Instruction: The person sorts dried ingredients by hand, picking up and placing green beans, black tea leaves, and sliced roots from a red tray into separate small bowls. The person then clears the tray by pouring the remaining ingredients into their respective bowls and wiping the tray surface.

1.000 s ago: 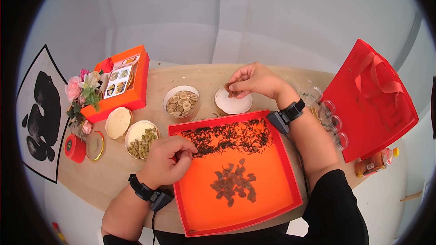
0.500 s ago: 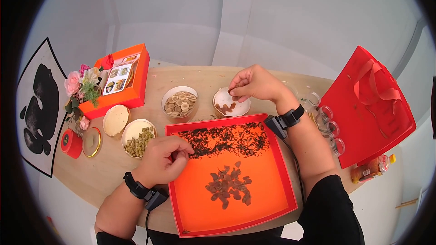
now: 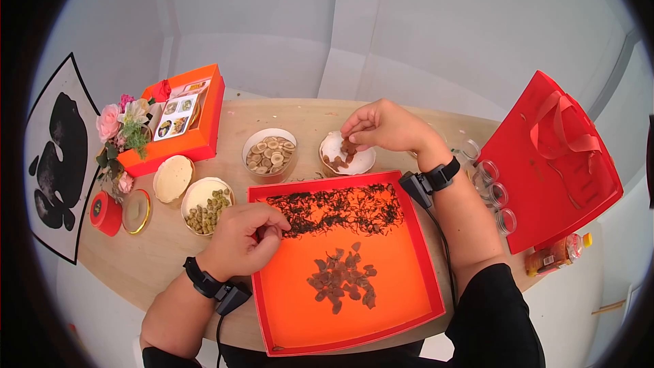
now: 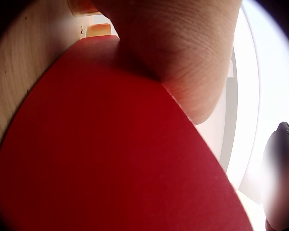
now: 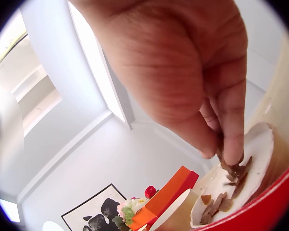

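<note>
In the head view my right hand [image 3: 388, 126] is over a small white paper bowl [image 3: 366, 161], its thumb and fingertips pinching a few thin brown dried flakes [image 5: 234, 169]. Other brown flakes lie in that bowl. My left hand [image 3: 246, 242] grips the left wall of a shallow red box [image 3: 436, 279] with an orange floor, fingers curled at the rim. Inside the box, black shredded strands [image 3: 334, 208] form a band along the far side, and a loose heap of brown flakes [image 3: 340, 279] lies in the middle.
Left of the box stand a bowl of green pellets [image 3: 204, 218], a pale bowl [image 3: 174, 178], a red tin [image 3: 105, 215] and an orange gift box [image 3: 170, 150] with flowers. A tub of round slices [image 3: 271, 153] is behind. Right are glass jars [image 3: 487, 172], a red bag [image 3: 555, 163] and a bottle [image 3: 558, 253].
Brown flakes from my right hand have dropped into the white bowl, and that hand has sunk slightly toward it. My left hand keeps its place on the box wall.
</note>
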The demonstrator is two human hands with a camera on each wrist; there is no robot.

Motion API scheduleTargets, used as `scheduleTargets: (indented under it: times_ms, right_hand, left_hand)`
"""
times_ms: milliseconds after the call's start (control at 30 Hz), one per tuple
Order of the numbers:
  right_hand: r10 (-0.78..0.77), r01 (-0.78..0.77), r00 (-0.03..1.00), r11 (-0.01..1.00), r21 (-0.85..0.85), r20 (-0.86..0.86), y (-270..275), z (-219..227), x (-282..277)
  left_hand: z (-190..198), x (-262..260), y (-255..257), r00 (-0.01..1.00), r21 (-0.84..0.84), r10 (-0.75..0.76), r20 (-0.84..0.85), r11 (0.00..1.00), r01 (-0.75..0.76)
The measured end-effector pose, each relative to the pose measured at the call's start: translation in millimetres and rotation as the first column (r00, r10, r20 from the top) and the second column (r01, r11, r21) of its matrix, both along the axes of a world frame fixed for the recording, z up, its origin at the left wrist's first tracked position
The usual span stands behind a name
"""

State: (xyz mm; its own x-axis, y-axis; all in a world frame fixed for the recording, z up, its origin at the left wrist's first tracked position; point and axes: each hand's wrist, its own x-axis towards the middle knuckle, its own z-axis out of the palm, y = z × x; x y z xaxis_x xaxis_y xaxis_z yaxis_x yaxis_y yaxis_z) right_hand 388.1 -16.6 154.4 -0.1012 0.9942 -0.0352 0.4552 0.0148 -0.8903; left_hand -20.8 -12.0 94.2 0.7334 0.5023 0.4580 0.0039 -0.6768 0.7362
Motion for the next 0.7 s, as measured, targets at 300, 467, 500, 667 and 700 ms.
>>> scheduleTargets:
  times_ms: [300,467,500,667,700]
  right_hand:
    - [0.042,-0.042,0.981,0.999,-0.004,0.189,-9,16,3]
    - [0.027,0.008,0.971,0.989,-0.147,0.236,-31,62,-6]
    - [0.040,0.043,0.943,0.970,-0.239,0.330,-40,72,-11]
    - [-0.065,0.075,0.841,0.997,0.004,0.537,-64,91,-21]
    - [-0.089,0.019,0.768,0.993,0.117,0.634,-69,94,-21]
  left_hand:
    - [0,-1,0,1.000,-0.029,-0.001,-0.006,1.000,0.001]
    - [8,-1,0,0.994,0.033,-0.006,-0.109,0.999,0.009]
    - [8,-1,0,0.987,0.023,-0.016,-0.162,1.000,0.020]
    - [33,9,-26,0.971,0.035,-0.035,-0.235,0.998,0.045]
    - [49,10,-32,0.925,0.146,-0.068,-0.373,0.981,0.131]
